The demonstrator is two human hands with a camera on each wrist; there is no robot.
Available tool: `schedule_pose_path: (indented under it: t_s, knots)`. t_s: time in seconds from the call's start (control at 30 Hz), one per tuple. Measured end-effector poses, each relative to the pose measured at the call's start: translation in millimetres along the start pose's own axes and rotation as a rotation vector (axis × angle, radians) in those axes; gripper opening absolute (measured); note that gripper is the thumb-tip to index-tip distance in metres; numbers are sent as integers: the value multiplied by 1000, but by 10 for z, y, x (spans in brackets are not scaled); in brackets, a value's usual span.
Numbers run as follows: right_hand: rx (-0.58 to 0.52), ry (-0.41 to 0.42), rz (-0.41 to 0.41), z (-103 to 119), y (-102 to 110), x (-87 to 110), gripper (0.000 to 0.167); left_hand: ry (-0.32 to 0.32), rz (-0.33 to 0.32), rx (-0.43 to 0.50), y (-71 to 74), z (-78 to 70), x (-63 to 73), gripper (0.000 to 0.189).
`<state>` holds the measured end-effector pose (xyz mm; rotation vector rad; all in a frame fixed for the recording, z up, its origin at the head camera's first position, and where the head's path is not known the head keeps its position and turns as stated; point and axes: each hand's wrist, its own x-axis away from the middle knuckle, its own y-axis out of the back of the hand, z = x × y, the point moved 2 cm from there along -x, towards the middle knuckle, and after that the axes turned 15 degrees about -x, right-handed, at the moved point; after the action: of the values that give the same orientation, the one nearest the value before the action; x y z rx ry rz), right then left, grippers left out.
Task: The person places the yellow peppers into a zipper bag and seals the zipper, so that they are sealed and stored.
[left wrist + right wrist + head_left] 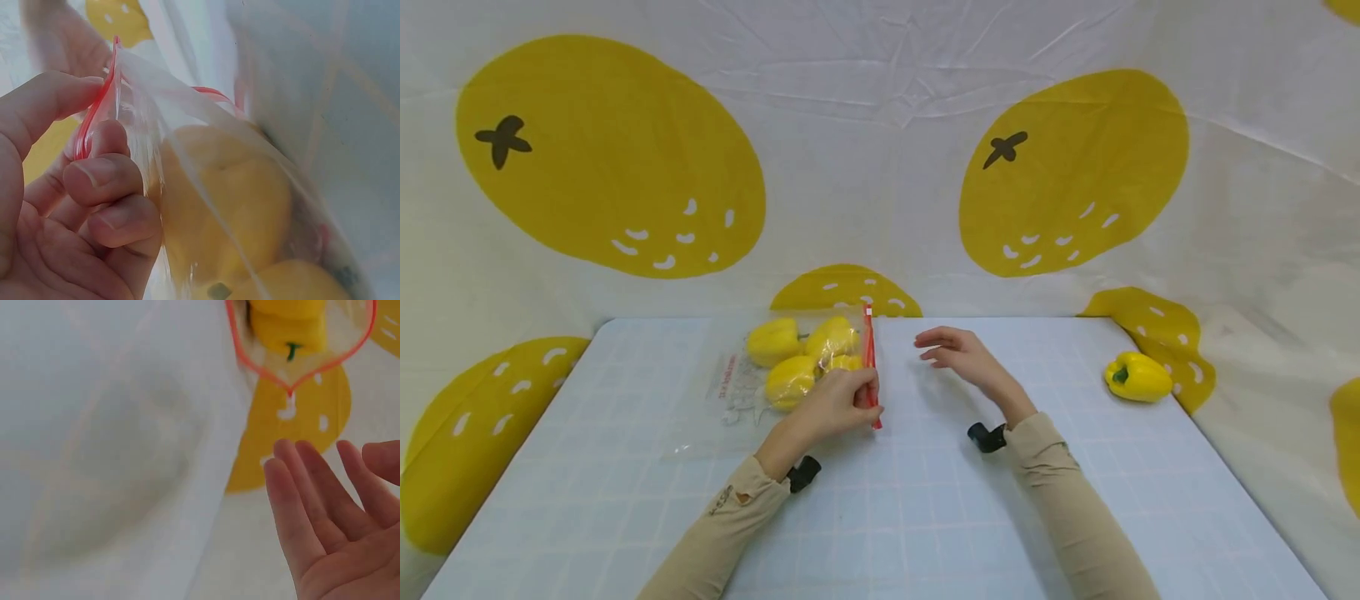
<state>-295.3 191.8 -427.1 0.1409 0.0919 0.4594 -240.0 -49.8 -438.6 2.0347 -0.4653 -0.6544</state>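
Note:
A clear zip bag [730,408] with a red zip edge [869,350] lies on the table, its mouth facing right. Inside it are several yellow bell peppers [790,382]. My left hand [838,404] pinches the near end of the red edge between thumb and fingers, as the left wrist view also shows. In the right wrist view the bag's mouth [239,353] gapes, with a pepper [287,331] visible inside. To the right of the bag, my right hand [962,358] hovers with fingers extended, holding nothing and apart from the bag.
Another yellow bell pepper [1138,377] lies at the table's right side, near the edge. The table [887,533] has a pale checked cover. Behind it hangs a white cloth [857,183] printed with large yellow fruit shapes.

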Motion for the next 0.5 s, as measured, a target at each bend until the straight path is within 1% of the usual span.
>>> schedule_pose_path:
  t_s: [0.13, 0.2, 0.23, 0.33, 0.37, 0.43, 0.5]
  knots:
    - [369, 102, -93, 149, 564, 157, 27, -3, -2, 7, -8, 9, 9, 21]
    - [539, 123, -133, 194, 881, 286, 26, -7, -9, 6, -7, 11, 12, 21]
    - [604, 133, -150, 208, 1043, 362, 26, -11, -13, 8, -6, 10, 11, 21]
    - [761, 112, -190, 243, 1502, 638, 28, -18, -18, 12, -3, 6, 10, 21]
    - [797, 105, -196, 243, 1649, 739, 29, -18, -16, 11, -3, 6, 9, 21]
    - [831, 69, -186, 234, 1917, 938, 33, -16, -12, 13, -3, 4, 9, 21]
    - [837, -14, -156, 191, 2139, 1114, 43, -14, -9, 13, -1, 1, 7, 21]
